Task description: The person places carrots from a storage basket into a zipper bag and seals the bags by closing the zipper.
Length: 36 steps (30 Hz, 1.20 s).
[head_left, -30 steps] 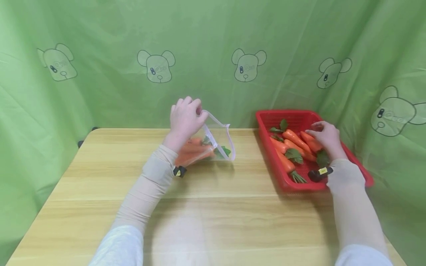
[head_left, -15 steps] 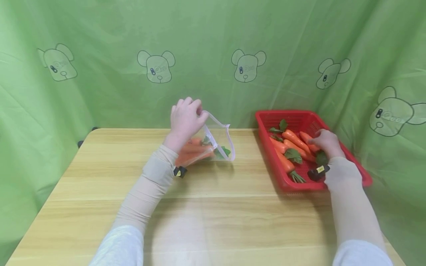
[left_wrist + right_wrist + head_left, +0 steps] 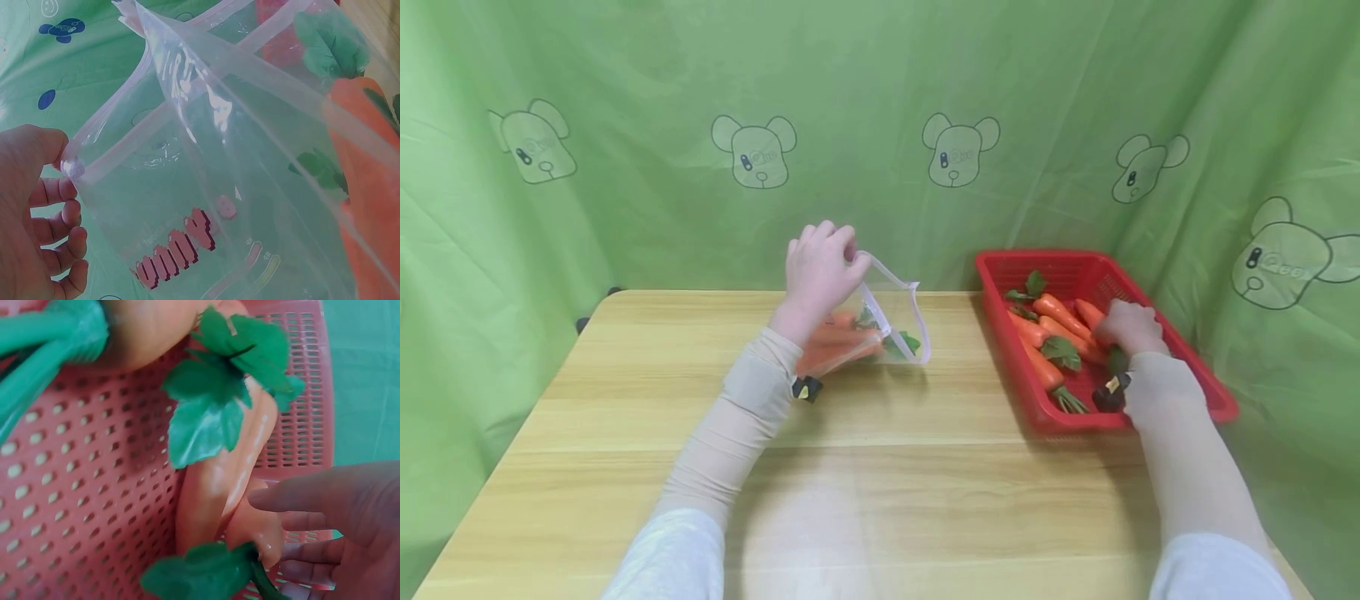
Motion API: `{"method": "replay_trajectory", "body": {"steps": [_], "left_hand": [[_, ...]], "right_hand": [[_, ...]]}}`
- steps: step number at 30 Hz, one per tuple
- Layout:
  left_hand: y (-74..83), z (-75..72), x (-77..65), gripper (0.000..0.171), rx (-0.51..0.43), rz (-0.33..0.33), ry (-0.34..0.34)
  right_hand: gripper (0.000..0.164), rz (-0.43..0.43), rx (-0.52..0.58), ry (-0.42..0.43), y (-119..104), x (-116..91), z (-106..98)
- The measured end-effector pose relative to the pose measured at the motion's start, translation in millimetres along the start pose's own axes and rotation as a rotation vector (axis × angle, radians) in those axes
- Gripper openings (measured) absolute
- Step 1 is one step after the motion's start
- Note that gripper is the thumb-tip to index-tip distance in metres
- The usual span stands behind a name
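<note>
My left hand (image 3: 818,271) pinches an upper corner of a clear zip bag (image 3: 901,307) between thumb and forefinger, so its mouth gapes to the right. In the left wrist view the bag (image 3: 156,212) shows pink lettering, and orange carrots (image 3: 365,181) with green leaves lie inside it. My right hand (image 3: 1131,327) reaches down into a red basket (image 3: 1206,379) at the right. In the right wrist view its thumb lies against one side of a carrot (image 3: 253,528) and the fingers curl round the other side. Leaves cover part of this carrot.
Several other carrots (image 3: 1060,315) with leaves lie in the basket, left of my right hand. The wooden table (image 3: 850,500) spreads under both arms. A green curtain (image 3: 865,67) with bear drawings hangs behind and at both sides.
My right hand has lowered into the basket, and its fingers have closed on the carrot at the right. My left hand keeps its hold on the bag in the same place.
</note>
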<state>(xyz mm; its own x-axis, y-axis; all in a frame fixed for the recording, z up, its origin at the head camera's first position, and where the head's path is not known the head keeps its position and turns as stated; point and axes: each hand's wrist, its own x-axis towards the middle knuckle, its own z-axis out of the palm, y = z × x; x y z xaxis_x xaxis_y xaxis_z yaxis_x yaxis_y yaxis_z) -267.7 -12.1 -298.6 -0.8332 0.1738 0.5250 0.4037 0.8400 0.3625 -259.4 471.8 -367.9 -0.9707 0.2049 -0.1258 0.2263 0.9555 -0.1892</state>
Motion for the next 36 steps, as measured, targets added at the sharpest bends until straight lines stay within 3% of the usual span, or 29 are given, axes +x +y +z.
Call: {"method": "replay_trajectory", "body": {"steps": [5, 13, 19, 24, 29, 36], "left_hand": [[0.0, 0.4, 0.1, 0.016, -0.001, -0.005, -0.007], [0.2, 0.9, 0.3, 0.016, -0.007, -0.001, 0.005], [0.4, 1.5, 0.4, 0.016, -0.012, -0.002, 0.001], [0.3, 1.7, 0.8, 0.016, -0.008, -0.01, -0.001], [1.0, 0.0, 0.0, 0.016, -0.01, -0.01, 0.004], [1.2, -0.6, 0.2, 0.015, -0.005, -0.011, -0.001]], "right_hand": [[0.03, -0.008, -0.071, -0.039, -1.7, 3.1, 1.9], [0.033, 0.001, -0.108, 0.007, -1.2, 7.8, 5.4], [0.041, -0.004, -0.032, 0.058, 4.2, 10.0, 6.2], [0.036, -0.039, 0.038, 0.14, 7.7, 12.7, 5.8], [0.034, -0.052, 0.097, 0.171, 7.7, 10.4, 2.2], [0.045, -0.065, 0.169, 0.214, 5.0, 7.2, -3.5]]}}
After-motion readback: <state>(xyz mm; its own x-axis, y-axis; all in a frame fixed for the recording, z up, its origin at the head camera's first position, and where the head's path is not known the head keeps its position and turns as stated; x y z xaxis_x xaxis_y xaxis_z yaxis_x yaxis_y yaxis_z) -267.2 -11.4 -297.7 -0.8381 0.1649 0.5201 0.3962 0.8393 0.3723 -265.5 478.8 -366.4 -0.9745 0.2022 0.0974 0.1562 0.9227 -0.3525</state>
